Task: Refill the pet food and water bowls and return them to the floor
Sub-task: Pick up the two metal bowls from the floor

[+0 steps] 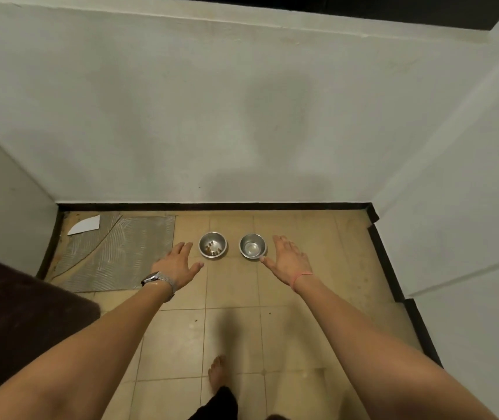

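Two small steel bowls stand side by side on the tan tiled floor near the wall. The left bowl holds a few brown kibble pieces. The right bowl looks nearly empty, perhaps with a little water. My left hand, with a watch on the wrist, hovers open just left of the food bowl. My right hand, with a pink band on the wrist, is open just right of the other bowl, thumb close to its rim. Neither hand holds anything.
A bare grey patch of missing tile with a white shard lies to the left. White walls with dark skirting close in on three sides. A dark brown surface sits at my left. My bare foot stands below.
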